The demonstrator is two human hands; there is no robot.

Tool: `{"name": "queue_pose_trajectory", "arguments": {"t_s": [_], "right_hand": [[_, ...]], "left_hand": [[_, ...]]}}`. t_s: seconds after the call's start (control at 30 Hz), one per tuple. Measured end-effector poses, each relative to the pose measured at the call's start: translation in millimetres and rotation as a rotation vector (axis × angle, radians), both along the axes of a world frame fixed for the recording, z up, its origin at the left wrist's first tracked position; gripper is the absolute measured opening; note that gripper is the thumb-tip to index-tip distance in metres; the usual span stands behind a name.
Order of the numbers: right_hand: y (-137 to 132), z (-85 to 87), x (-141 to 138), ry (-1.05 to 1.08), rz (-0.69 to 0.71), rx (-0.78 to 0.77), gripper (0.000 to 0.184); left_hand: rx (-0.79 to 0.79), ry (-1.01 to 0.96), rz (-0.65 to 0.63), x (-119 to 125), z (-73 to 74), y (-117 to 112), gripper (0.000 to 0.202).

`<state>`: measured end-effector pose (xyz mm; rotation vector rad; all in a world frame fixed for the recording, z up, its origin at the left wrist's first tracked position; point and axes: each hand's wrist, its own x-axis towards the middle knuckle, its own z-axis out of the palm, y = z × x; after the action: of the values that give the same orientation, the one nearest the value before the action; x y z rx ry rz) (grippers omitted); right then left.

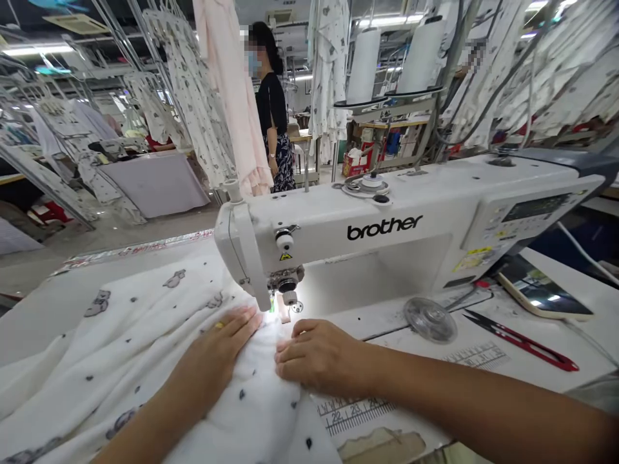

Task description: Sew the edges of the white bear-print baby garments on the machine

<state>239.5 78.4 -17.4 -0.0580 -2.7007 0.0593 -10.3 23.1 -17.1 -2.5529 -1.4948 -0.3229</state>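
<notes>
Pressing the fabric [120,348] at lower left, the left hand [220,351] lies flat and the right hand [319,357] curls on it, grip unclear, both just below the needle [280,309], which could prick a fingertip sliding nearer.

This is a garment factory floor, a sewing workshop. In the centre of the frame a white industrial sewing machine marked "brother" [387,225] stands on a white worktable [488,383] with a printed measuring scale [355,409]. White cotton cloth printed with small grey animals [120,361] lies under its needle. Two tall white thread cones [363,64] rise on a stand behind it, and red-handled thread snips [522,338] lie at the lower right. Across the upper frame, white printed garments [193,96] and a pale pink frilled garment [232,96] hang in rows from overhead metal rails. At upper centre a person in a black top [273,109] stands among further tables under strip lights
</notes>
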Motion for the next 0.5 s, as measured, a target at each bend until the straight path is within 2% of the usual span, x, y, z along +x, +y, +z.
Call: {"name": "queue_pose_trajectory", "arguments": {"t_s": [0.2,0.33,0.5], "right_hand": [[7,-2.8,-10,-0.027,-0.092,-0.100,0.021],[12,0.4,-18,-0.096,-0.204,-0.092,0.020],[16,-3.2,-24,-0.064,-0.264,-0.102,0.021]], "left_hand": [[-0.113,-0.023,0.009,-7,7.4,26,0.053],[-0.157,-0.070,-0.017,-8,17.3,44,0.043],[-0.180,-0.112,-0.037,-10,26.9,63,0.034]]}}
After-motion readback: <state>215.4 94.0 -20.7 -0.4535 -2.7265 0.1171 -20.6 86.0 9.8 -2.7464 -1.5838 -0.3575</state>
